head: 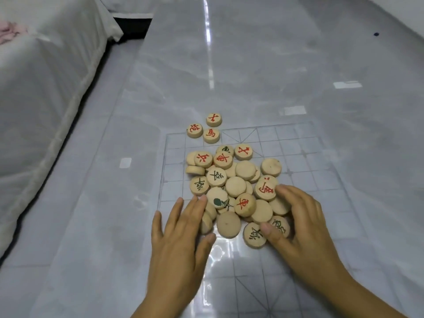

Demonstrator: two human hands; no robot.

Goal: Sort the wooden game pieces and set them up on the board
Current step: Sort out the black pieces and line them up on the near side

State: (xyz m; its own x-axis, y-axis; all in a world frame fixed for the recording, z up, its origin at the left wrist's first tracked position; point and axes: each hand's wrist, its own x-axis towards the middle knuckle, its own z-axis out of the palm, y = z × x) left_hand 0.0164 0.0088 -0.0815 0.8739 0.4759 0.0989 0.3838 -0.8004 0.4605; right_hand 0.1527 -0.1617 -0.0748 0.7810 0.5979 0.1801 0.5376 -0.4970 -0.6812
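Note:
A heap of round wooden game pieces [234, 187] lies on a clear plastic board sheet [305, 154] printed with a grid. Some pieces show red characters, some green, and several lie blank side up. Three red pieces [210, 129] sit apart at the board's far left corner. My left hand [181, 228] lies flat against the heap's left side, fingers straight and touching the pieces. My right hand [298, 221] cups the heap's right side, fingers loosely bent over pieces, thumb on a green-marked piece [253, 235]. Neither hand grips a piece.
The board lies on a glossy grey tiled floor [252, 65]. A bed or sofa under a white cover [46, 76] runs along the left. A small dark speck [375, 34] lies at the far right.

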